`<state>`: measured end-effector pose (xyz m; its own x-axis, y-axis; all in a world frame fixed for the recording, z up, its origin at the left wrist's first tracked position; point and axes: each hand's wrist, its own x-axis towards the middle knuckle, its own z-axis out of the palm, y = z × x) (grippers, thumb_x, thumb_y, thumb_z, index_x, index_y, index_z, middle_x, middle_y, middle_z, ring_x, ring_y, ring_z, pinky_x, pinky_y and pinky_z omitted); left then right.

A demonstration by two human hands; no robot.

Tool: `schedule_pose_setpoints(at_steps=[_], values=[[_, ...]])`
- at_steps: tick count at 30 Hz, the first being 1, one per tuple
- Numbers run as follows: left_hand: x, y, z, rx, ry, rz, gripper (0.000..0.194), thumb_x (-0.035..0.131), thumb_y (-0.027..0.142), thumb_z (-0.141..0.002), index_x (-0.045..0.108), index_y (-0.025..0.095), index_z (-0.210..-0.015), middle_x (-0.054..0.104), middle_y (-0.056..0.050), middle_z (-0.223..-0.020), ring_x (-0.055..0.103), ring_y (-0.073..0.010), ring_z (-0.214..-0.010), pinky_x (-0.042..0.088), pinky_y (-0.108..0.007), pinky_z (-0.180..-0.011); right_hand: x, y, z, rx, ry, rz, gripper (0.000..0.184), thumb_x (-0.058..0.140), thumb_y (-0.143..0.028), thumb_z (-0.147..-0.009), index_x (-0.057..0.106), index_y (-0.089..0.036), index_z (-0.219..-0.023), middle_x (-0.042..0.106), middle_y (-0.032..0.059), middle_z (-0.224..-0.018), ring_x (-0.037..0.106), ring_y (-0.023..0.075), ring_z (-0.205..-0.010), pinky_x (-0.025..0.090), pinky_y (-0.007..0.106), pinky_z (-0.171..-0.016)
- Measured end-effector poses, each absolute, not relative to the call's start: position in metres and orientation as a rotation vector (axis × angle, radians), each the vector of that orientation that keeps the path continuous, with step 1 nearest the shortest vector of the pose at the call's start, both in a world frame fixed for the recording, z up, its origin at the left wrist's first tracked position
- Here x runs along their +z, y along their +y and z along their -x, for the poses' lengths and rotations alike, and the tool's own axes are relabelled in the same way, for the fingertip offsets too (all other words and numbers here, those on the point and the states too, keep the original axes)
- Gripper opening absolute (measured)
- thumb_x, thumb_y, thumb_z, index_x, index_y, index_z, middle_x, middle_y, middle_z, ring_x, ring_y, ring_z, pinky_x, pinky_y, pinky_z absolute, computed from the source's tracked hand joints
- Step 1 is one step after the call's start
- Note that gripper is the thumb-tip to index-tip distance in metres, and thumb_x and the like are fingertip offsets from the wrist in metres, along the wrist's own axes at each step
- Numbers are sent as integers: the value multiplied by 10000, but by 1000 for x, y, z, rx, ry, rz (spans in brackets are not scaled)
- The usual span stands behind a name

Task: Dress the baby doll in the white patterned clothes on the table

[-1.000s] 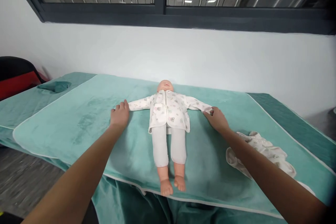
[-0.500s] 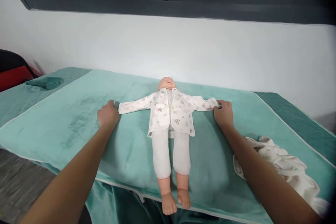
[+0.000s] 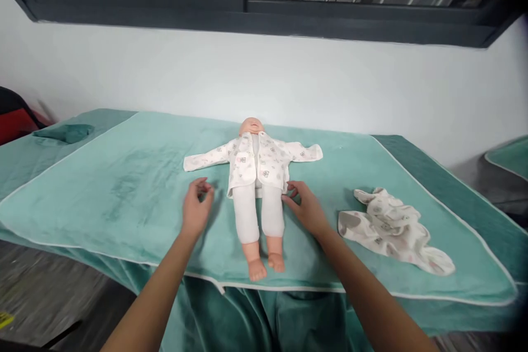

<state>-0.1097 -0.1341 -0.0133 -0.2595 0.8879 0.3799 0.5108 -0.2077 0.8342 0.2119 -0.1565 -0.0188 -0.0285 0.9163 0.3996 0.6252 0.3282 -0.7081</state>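
Note:
A baby doll (image 3: 252,126) lies on its back, its arms spread to the sides inside long sleeves. Its white printed baby jacket (image 3: 241,168) hangs unfastened over a white top, and white trousers (image 3: 246,214) cover the legs down to the bare feet. My left hand (image 3: 198,206) hovers beside the jacket's left hem with fingers curved and apart, holding nothing. On the other side, my right hand (image 3: 307,208) is at the jacket's right lower corner. Its thumb and fingers are apart; whether they touch the hem is unclear.
Crumpled printed baby clothing (image 3: 391,228) lies to the right on the green bed cover (image 3: 136,198). A white wall (image 3: 264,82) and a dark-framed window (image 3: 243,5) rise behind the bed. A red and black object (image 3: 16,121) stands at the far left.
Both hands have left the sleeve ends and come inward and down towards the jacket's hem. The right hand has let go of the right cuff. The view has shifted slightly.

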Motion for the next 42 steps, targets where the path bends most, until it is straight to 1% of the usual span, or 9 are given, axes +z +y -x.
schedule_pose_setpoints(at_steps=[4,11,18,23,26,29,32,36,42], values=[[-20,-144,76,1289,1503,-1710,521,668,318,-754,532,208,-1245,653,-62,-1102,622,-210,-1034,478,-356,-947,-14,-153,-200,407,-1636,1516,263,542,-297,-855,622,-225,-1095,664,48,-978,579,194,-784,456,344,-763],[-15,-144,73,1379,1606,-1621,164,565,339,-838,571,208,-937,617,-7,-849,579,-173,-799,472,-311,-779,-15,-165,-199,451,-1423,1542,215,472,-258,-852,584,-211,-1029,667,8,-821,586,179,-701,451,304,-684],[-23,-158,80,1447,1659,-1546,237,562,336,-855,551,210,-1054,613,-19,-899,598,-185,-842,481,-330,-811,-15,-211,-220,420,-1518,1474,257,507,-364,-926,578,-203,-1114,677,66,-983,642,209,-877,515,348,-799],[-13,-177,73,1266,1538,-1538,286,553,461,-897,581,221,-1051,653,-36,-996,622,-199,-942,489,-349,-900,13,-238,-312,-164,-1771,1649,279,479,-240,-920,596,-194,-1170,636,149,-1229,557,296,-1194,425,459,-1038],[1,-191,55,1199,1458,-1506,446,567,545,-886,530,219,-1189,663,-59,-1048,643,-216,-966,514,-358,-891,30,-242,-368,-251,-1967,2015,319,490,-249,-906,607,-213,-1201,635,145,-1265,550,348,-1193,439,502,-962],[15,-199,36,1074,1477,-1429,743,629,565,-848,334,229,-1442,661,-97,-1115,671,-239,-962,542,-373,-832,39,-237,-400,-93,-2105,2231,351,590,-402,-873,623,-256,-1191,631,123,-1282,580,351,-1145,466,468,-874],[25,-200,24,984,1551,-1439,916,683,561,-811,200,266,-1532,642,-133,-1240,681,-280,-1038,537,-412,-874,39,-226,-411,8,-1916,2235,513,541,-564,-891,578,-240,-1287,574,143,-1369,590,324,-1145,486,404,-825],[30,-192,14,1056,1598,-1540,740,612,511,-866,299,260,-1487,588,-141,-1394,609,-322,-1230,470,-462,-1020,32,-208,-410,2,-1733,2350,607,497,-593,-899,573,-164,-1321,593,187,-1336,547,362,-1211,471,428,-876],[31,-168,9,1146,1605,-1600,649,562,450,-895,336,247,-1468,530,-136,-1471,552,-322,-1304,431,-467,-1075,38,-195,-400,-139,-1935,2459,306,518,-351,-880,675,-174,-1074,690,177,-1128,600,337,-1064,429,425,-812]])
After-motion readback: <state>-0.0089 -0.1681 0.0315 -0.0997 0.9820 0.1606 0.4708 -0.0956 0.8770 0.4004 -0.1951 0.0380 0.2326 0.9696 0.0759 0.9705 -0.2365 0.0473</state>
